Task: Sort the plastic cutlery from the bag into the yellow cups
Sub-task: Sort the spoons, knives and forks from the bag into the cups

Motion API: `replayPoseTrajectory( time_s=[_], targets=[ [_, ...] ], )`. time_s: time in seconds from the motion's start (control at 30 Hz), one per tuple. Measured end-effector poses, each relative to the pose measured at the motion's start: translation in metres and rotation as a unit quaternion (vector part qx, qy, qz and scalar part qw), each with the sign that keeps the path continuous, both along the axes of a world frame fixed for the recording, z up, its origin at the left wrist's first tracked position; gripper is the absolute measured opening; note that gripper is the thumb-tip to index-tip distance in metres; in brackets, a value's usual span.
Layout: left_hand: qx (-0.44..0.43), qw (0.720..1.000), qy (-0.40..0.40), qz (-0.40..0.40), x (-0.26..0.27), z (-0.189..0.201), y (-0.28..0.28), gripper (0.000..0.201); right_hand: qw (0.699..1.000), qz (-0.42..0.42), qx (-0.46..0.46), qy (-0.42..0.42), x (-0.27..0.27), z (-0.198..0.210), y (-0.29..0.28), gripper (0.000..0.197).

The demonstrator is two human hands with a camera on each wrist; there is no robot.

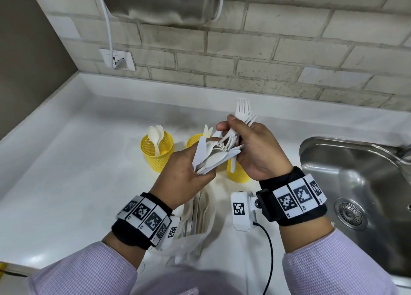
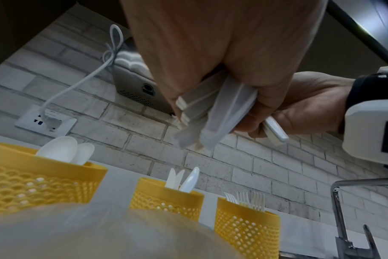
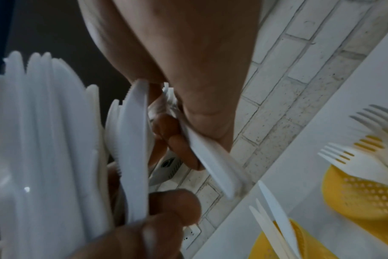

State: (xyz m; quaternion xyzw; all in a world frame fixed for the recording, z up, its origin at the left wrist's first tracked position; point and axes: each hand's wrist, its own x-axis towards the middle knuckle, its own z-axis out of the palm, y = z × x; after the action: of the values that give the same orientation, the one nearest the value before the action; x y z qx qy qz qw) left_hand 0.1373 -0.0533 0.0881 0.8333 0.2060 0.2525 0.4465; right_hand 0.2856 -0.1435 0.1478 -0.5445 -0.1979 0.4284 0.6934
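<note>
above the white surface (image 1: 66,161), the left hand (image 1: 178,179) is gripping a mixed bundle of plastic cutlery (image 1: 211,156), while the right hand (image 1: 251,150) is pinching a few forks (image 1: 244,112) drawn from it. behind them three yellow cups (image 2: 166,201) are standing in a row holding spoons, knives and forks; the bag (image 1: 195,232) is lying below the wrists.

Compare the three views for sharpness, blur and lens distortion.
Head view: sharp and evenly lit, though the brick wall bows at the edges. Left wrist view: the plastic bag is an out-of-focus mass near the lens. Right wrist view: dim, with the held knives blurred.
</note>
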Motion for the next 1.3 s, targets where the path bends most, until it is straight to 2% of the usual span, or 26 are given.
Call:
replayPoseTrajectory(
  time_s=[0.17, 0.27, 0.4, 0.47, 0.57, 0.63, 0.7, 0.77, 0.87, 1.17, 1.3],
  targets=[
    [-0.007, 1.000, -0.002, 0.007, -0.003, 0.001, 0.001, 0.043, 0.995, -0.034, 0.065, 0.064, 0.004, 0.000, 0.000, 0.048],
    [-0.025, 1.000, -0.010, -0.006, -0.005, 0.003, 0.001, 0.048, 0.985, -0.053, 0.125, 0.103, 0.012, 0.001, -0.001, 0.049],
    [-0.061, 0.998, -0.019, -0.025, -0.006, 0.003, 0.000, 0.048, 0.976, -0.120, 0.154, 0.092, 0.018, 0.005, -0.002, 0.050],
    [-0.080, 0.996, -0.014, -0.027, -0.006, 0.002, 0.001, 0.042, 0.980, -0.131, 0.142, 0.048, 0.020, 0.005, -0.003, 0.048],
    [-0.104, 0.994, -0.018, -0.042, -0.007, 0.007, -0.001, 0.030, 0.992, -0.073, 0.089, -0.043, 0.020, -0.001, -0.008, 0.043],
    [-0.109, 0.992, -0.021, -0.057, -0.007, 0.011, -0.002, 0.022, 0.994, -0.014, 0.055, -0.096, 0.019, -0.005, -0.011, 0.029],
    [-0.119, 0.990, -0.024, -0.066, -0.007, 0.014, -0.003, 0.022, 0.992, 0.041, 0.039, -0.110, 0.015, -0.007, -0.014, 0.015],
    [-0.133, 0.988, -0.026, -0.070, -0.008, 0.015, -0.003, 0.026, 0.993, 0.067, 0.041, -0.091, 0.013, -0.010, -0.016, 0.016],
    [-0.148, 0.986, -0.021, -0.078, -0.009, 0.015, -0.003, 0.030, 0.994, 0.052, 0.051, -0.078, 0.013, -0.012, -0.018, 0.014],
    [-0.155, 0.985, -0.012, -0.080, -0.010, 0.017, -0.003, 0.033, 0.986, 0.072, 0.085, -0.124, 0.018, -0.020, -0.020, 0.019],
    [-0.175, 0.982, -0.006, -0.067, -0.012, 0.018, -0.004, 0.031, 0.986, 0.043, 0.092, -0.129, 0.015, -0.023, -0.018, 0.020]
  ],
)
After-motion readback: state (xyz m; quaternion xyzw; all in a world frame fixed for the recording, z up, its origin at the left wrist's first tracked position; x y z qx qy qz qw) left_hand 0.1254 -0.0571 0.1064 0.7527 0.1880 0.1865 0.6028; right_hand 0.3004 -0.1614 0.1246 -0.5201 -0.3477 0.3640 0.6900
